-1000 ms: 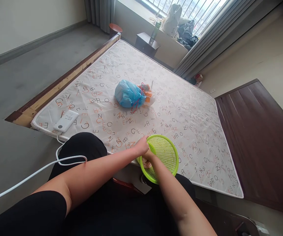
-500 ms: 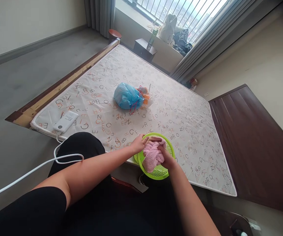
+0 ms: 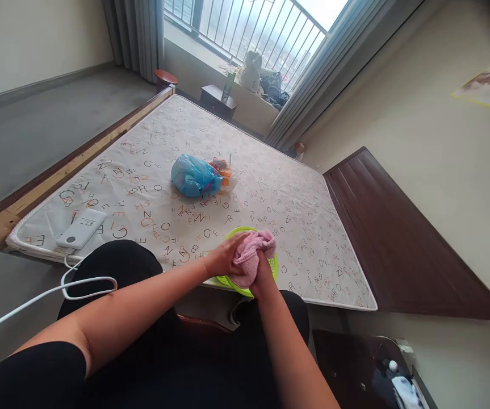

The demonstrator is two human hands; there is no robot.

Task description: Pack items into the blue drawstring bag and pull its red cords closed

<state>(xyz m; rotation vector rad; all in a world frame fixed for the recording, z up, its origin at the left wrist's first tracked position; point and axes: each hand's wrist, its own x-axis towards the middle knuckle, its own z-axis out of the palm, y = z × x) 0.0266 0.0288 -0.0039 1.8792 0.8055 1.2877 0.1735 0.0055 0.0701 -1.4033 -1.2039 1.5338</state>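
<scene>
Hands: two. Cloth: one, pink. The left hand [image 3: 222,258] is at the left side of the pink cloth [image 3: 250,257]; the right hand [image 3: 264,280] is at its lower right side. Both hands grip this one cloth, which is bunched.

Finger state, left: curled and mostly closed against the cloth, with fabric between the digits. Finger state, right: closed around the lower part; most fingertips are hidden by fabric, so their exact gap cannot be told.

Cloth location: above the opening of one green mesh basket [image 3: 276,272], at the near edge of the mattress [image 3: 308,238], right of that edge's midpoint. A further green edge shows at the lower left; whether it belongs to a second basket cannot be told. Contact between hands and basket rim cannot be confirmed.

Other items on the mattress:
- One blue plastic bag [image 3: 194,176], tied with red cord, left of centre.
- One orange-and-clear wrapper [image 3: 224,172], just beside the bag's right side.
- One white device [image 3: 82,229], near the near-left corner, with one white cable [image 3: 87,288] attached.

Surroundings: one brown headboard [image 3: 402,244] along the right edge; one bedside table [image 3: 216,101] beyond the far edge, carrying one green bottle [image 3: 228,87].
</scene>
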